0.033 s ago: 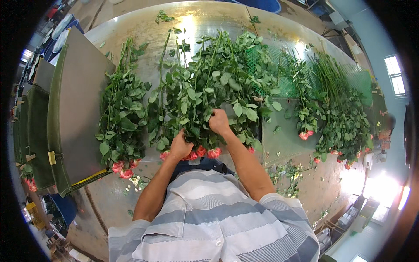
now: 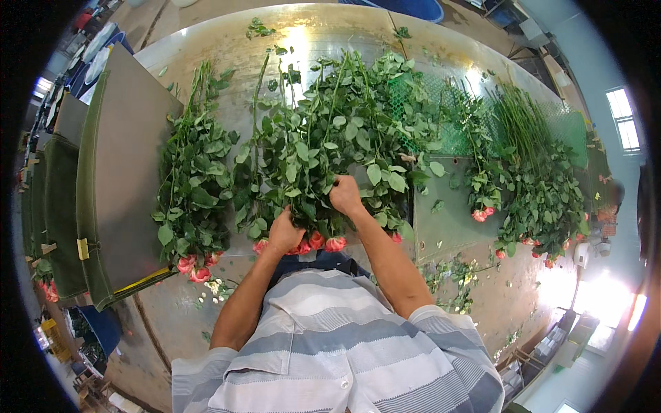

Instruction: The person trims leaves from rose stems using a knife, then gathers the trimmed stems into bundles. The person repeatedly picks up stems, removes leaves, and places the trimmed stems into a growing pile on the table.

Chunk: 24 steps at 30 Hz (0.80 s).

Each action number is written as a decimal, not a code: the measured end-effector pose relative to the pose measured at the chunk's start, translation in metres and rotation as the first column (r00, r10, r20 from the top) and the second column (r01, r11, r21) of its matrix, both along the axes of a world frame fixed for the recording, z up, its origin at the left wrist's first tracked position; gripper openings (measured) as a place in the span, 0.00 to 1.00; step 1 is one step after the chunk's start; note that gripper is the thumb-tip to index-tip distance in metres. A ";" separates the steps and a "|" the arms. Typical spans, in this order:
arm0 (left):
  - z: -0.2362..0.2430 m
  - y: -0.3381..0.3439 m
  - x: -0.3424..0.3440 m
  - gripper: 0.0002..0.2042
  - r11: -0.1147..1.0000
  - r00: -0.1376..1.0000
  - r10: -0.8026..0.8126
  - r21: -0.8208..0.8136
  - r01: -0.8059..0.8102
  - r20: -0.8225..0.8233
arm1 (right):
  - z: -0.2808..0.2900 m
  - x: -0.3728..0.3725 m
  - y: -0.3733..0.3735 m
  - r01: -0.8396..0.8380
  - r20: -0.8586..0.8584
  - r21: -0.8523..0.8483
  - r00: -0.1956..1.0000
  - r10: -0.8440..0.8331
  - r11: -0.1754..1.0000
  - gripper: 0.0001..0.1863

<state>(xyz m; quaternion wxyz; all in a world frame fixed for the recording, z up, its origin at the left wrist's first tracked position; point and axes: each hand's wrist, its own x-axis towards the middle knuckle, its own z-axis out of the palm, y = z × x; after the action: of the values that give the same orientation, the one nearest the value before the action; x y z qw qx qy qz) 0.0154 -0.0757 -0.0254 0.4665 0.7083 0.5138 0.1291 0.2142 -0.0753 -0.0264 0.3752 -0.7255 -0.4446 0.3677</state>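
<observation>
In the middle of the metal table (image 2: 227, 38) lies a pile of leafy rose stems (image 2: 344, 117), their pink blooms (image 2: 335, 244) hanging toward my body at the near edge. My left hand (image 2: 285, 230) is closed on the stems just above those blooms, its fingertips partly under leaves. Higher and to the right, my right hand (image 2: 345, 195) also grips stems within the foliage. Leaves hide exactly how many stems each hand holds. A separate bunch of roses (image 2: 196, 179) lies to the left of the pile.
A tall grey panel with green fabric edging (image 2: 131, 179) stands at left. At right are green plastic mesh (image 2: 441, 103) and more rose bunches (image 2: 537, 193). Blue tubs (image 2: 413, 10) are beyond the table. Scattered leaves and petals (image 2: 454, 282) lie low down at right.
</observation>
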 end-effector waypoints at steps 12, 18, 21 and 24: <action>-0.005 0.006 -0.010 0.19 0.996 0.999 -0.015 -0.086 0.018 0.040 | -0.035 -0.003 -0.011 -0.044 0.148 0.012 0.988 0.042 0.999 0.13; 0.048 0.003 -0.050 0.26 0.946 0.921 0.208 -0.308 -0.104 0.330 | 0.029 -0.009 -0.015 0.076 -0.243 -0.144 0.964 -0.110 0.987 0.19; 0.057 0.000 -0.101 0.32 0.950 0.764 0.229 -0.310 -0.040 0.604 | 0.022 -0.021 -0.013 0.089 -0.095 0.151 0.993 -0.075 0.984 0.16; 0.100 0.010 -0.140 0.33 0.885 0.736 0.394 -0.443 -0.142 0.551 | -0.012 -0.050 0.000 0.109 0.028 0.263 0.992 -0.120 0.959 0.13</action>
<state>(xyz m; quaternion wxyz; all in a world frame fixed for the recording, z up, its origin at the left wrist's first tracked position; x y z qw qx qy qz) -0.1243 -0.0661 0.0746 0.7115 0.4395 0.4419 0.3246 0.1639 -0.0749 -0.0388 0.4782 -0.7022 -0.4545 0.2678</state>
